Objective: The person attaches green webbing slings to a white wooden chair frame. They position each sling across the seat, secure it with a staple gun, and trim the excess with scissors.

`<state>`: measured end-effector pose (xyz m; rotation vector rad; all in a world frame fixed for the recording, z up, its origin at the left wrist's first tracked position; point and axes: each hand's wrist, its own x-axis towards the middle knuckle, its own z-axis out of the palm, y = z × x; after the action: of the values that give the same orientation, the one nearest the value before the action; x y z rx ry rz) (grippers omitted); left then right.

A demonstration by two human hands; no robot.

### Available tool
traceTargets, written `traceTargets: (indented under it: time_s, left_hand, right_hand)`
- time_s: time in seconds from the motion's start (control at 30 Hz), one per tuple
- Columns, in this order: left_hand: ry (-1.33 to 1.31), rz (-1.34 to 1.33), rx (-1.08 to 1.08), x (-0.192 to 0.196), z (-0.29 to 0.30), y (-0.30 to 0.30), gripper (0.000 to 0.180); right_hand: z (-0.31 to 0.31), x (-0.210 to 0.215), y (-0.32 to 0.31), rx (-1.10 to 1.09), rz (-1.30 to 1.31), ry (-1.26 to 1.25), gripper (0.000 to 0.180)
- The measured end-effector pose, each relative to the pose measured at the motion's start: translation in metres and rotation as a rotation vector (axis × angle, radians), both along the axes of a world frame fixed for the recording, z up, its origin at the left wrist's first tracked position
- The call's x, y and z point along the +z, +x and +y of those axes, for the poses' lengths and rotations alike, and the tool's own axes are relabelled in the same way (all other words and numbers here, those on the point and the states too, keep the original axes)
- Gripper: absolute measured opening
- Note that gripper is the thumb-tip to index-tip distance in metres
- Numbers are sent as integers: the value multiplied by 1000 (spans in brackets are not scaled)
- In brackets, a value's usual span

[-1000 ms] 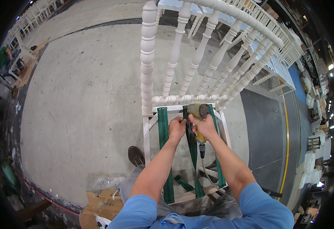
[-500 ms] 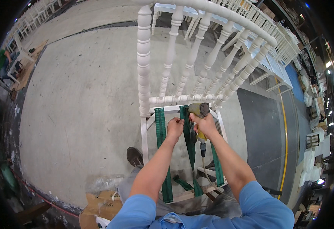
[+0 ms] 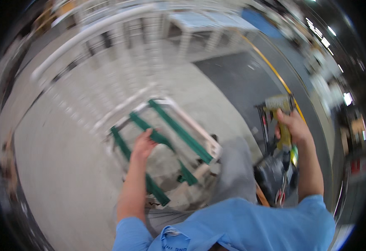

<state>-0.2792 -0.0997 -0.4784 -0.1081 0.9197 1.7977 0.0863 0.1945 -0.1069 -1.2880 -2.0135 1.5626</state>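
Note:
A white chair frame with a turned-spindle back stands before me, smeared by motion. Three green webbing straps run across its seat opening. On the middle strap my left hand has its fingers closed, and the strap's near part hangs slack and curved. The strap on the right is taut; another strap crosses on the left, partly behind my forearm. Off to the right of the chair, my right hand grips a yellow pneumatic staple gun by its handle, above a black bag-like thing.
More white chairs with pale blue seats stand in the background. A dark grey floor panel and a yellow line lie beyond on the right. My grey-trousered leg is between the chair and the black thing.
My head has turned right, so the chair now appears further left and tilted. The staple gun has moved from the seat's back rail out to the right. My left hand now holds the middle strap.

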Motion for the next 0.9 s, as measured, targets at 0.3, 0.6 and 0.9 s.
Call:
traceTargets:
  time_s: [0.3, 0.6, 0.9]
  left_hand:
    - [-243, -41, 10, 46, -1, 150, 32]
    - [-255, -322, -137, 56, -40, 310, 37]
    - [-434, -222, 30, 41, -16, 312, 36]
  right_hand:
    - [52, -48, 284, -496, -244, -141, 47]
    - [75, -204, 339, -484, -51, -587, 52]
    - [85, -249, 371, -347, -666, -21, 69]
